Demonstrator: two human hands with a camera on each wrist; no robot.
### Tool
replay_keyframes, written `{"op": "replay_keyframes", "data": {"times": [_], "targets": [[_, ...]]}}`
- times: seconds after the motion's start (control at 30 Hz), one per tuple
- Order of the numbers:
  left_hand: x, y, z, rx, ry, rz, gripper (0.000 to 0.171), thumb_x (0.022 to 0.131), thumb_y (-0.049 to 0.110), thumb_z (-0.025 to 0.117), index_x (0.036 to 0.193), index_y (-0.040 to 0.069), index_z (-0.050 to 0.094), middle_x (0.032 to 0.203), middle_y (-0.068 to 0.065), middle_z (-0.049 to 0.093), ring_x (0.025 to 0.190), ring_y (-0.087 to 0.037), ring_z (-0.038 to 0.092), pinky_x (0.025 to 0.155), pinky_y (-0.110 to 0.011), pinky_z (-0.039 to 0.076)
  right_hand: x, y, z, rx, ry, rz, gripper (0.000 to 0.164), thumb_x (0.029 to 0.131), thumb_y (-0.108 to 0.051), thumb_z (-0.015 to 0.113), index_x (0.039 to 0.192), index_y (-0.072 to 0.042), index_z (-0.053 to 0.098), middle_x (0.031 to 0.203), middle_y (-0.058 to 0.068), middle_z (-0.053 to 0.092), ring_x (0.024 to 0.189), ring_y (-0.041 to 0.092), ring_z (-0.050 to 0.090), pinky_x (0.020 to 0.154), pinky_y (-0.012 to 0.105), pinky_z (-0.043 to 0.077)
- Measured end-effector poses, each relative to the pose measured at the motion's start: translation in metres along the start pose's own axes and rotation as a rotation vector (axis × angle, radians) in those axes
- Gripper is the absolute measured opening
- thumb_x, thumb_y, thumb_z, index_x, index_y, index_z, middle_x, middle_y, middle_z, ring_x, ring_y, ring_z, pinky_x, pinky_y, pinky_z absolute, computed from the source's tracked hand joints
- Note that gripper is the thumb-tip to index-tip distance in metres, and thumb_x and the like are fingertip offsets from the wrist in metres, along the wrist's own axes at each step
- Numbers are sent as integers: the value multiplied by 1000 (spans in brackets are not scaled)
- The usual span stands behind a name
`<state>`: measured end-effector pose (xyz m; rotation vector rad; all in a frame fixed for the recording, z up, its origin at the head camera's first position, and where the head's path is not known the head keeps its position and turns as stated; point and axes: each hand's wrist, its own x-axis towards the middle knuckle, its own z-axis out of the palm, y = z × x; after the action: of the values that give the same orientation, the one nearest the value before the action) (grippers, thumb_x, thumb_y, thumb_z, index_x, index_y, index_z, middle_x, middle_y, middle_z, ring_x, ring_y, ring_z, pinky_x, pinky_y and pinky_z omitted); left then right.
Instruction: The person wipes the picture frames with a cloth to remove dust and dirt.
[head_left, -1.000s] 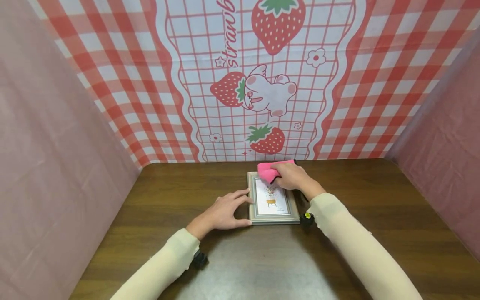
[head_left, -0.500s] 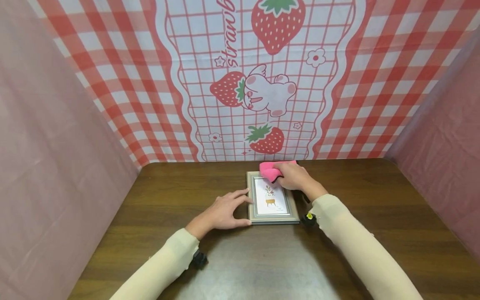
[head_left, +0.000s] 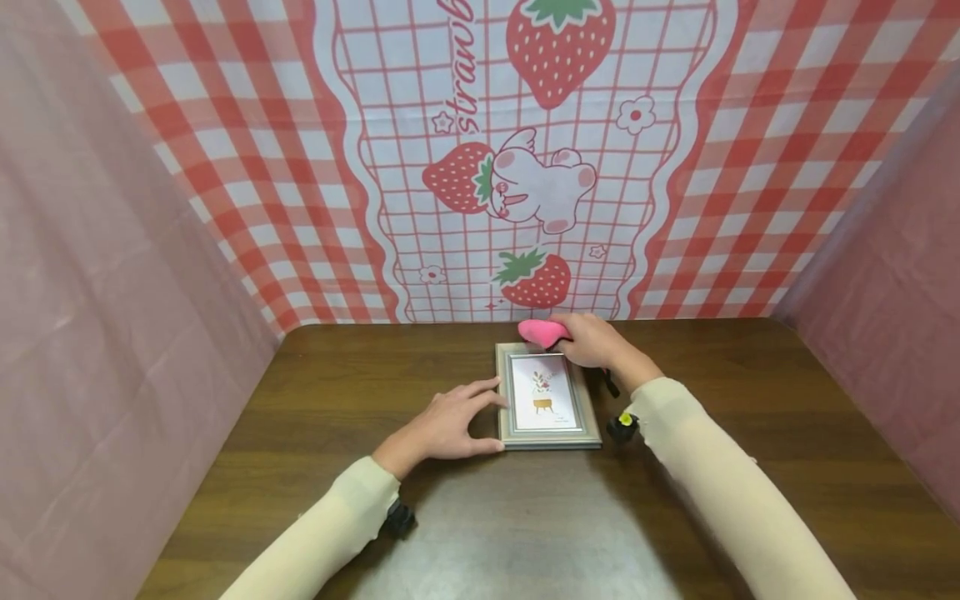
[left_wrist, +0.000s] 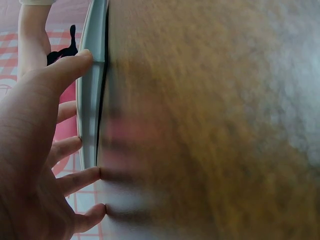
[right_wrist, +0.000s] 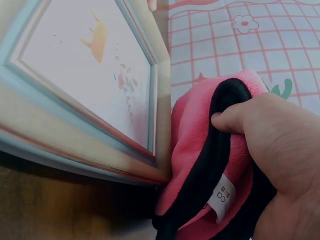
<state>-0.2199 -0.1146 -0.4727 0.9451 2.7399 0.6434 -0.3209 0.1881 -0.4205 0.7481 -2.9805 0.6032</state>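
Note:
A picture frame (head_left: 549, 440) with a pale border lies flat on the table, a potted-plant print behind its front. My left hand (head_left: 450, 421) rests at its left side with fingers spread. In the left wrist view the thumb (left_wrist: 75, 65) touches the frame's edge (left_wrist: 92, 90), and some fingertips reach the tabletop. Bunched in my right hand (head_left: 592, 340) is a pink cloth (head_left: 542, 332) at the frame's far edge. The right wrist view shows the thumb pinching the cloth (right_wrist: 192, 120) over its black trim, with a white tag (right_wrist: 221, 197) visible. The cloth lies against the frame's far border (right_wrist: 163, 110).
The brown wooden table (head_left: 337, 367) runs out to both sides. Behind it hangs a red-and-white checked curtain (head_left: 300, 208) with strawberries. Plain pink cloth walls (head_left: 112, 333) flank the table. A black band (head_left: 622, 427) with a yellow flower sits by the right wrist.
My right hand has moved slightly up and to the right, carrying the pink cloth off the print to the frame's far edge. The left hand and the frame have stayed in place.

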Motion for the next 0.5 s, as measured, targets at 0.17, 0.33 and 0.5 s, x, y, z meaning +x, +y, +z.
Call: {"op": "replay_keyframes", "data": {"times": [0.17,0.33,0.5], "targets": [[0,2,-2,5,7,10,62,100,56,81,154,32,65,184,-3,41,165,-41,47,119,-81,43,6,0,-4,30,26,5,34,102,-6,71,136,-2,73,125,22,81,105,37,71,103,62,57],[0,3,-2,6,8,12,62,99,56,81,154,31,65,184,-3,41,165,-40,48,119,-82,43,20,17,2,49,45,-53,30,102,-10,71,131,-4,73,120,20,81,102,35,70,102,60,58],[0,1,-2,-1,5,8,61,100,56,81,154,32,65,185,-2,40,166,-41,47,120,-82,42,45,59,31,39,66,-89,26,100,-18,76,126,-15,76,112,10,82,92,27,67,89,58,56]]}}
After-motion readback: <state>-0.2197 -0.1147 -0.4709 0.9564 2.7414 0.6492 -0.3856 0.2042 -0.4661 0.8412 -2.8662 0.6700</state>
